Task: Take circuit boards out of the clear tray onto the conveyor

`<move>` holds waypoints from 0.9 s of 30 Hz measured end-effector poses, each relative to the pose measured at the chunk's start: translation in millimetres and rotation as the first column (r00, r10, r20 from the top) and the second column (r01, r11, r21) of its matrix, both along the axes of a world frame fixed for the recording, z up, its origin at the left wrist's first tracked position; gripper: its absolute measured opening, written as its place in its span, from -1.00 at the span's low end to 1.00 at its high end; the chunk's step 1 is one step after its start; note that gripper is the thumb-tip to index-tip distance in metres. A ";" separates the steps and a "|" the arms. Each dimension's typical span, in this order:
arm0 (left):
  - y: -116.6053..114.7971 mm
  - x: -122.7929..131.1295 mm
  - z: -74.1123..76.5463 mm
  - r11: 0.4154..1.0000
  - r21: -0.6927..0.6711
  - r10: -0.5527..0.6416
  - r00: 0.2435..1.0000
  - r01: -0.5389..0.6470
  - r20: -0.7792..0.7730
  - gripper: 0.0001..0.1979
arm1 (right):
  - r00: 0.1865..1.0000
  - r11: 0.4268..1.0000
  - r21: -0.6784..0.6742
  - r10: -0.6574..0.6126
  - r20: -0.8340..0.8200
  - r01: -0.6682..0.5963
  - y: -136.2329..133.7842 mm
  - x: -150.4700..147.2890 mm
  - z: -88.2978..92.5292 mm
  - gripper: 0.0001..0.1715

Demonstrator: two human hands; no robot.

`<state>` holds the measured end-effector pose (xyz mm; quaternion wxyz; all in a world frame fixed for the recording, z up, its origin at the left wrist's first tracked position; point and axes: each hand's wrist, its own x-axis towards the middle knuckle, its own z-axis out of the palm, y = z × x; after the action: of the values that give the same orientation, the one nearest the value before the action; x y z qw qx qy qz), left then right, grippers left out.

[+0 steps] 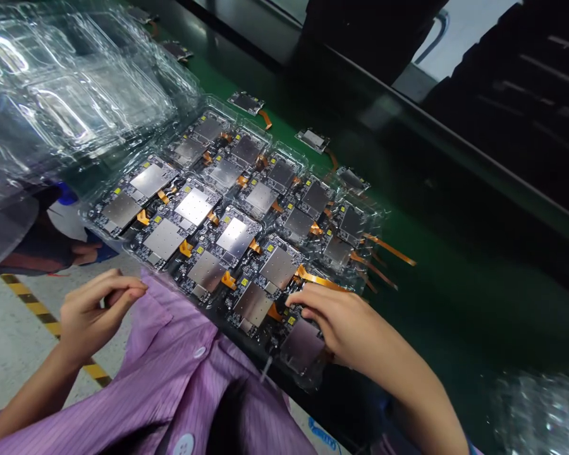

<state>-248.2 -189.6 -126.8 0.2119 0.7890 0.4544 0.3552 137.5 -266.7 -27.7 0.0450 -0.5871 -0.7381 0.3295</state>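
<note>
Clear plastic trays [168, 278] hold rows of green-black circuit boards with silver metal shields and short orange flex cables. My right hand [346, 319] reaches over the tray's near right end, its fingers curled and pressed close. Beside its fingertips lie a circuit board [281, 265] and an orange flex cable [320, 278]; another board [302, 346] sits just below. Whatever the curled fingers pinch is hidden. My left hand [95, 309] hovers in front of the tray's near left edge, thumb and forefinger tips together, with nothing visible between them.
Stacked clear trays [99, 88] fill the far left. Loose boards [246, 102] with flex cables lie along the green work surface [455, 297] behind the trays. Clear plastic [545, 411] shows at lower right. Another person's hand [84, 254] is at left.
</note>
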 end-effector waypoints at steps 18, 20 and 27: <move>-25.5 122.4 26.0 0.487 0.145 -0.813 0.508 0.861 -0.285 -0.72 | 0.955 0.969 0.243 -0.044 0.293 -0.030 -25.8 -8.6 -14.4 -0.50; -32.7 141.4 24.9 0.434 0.169 -0.833 0.465 0.885 -0.298 -0.72 | 0.961 0.960 0.279 -0.054 0.271 -0.025 -29.1 -3.9 -3.1 -0.59; -44.1 161.8 16.9 0.554 0.202 -0.810 0.579 0.807 -0.091 -0.95 | 0.908 0.890 0.380 -0.352 0.226 0.251 -17.5 77.5 48.4 -0.74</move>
<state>-86.3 -233.7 -109.9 0.2647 0.9254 -0.0022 0.2713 214.9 -284.2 20.7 0.0891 -0.7204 -0.6811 0.0957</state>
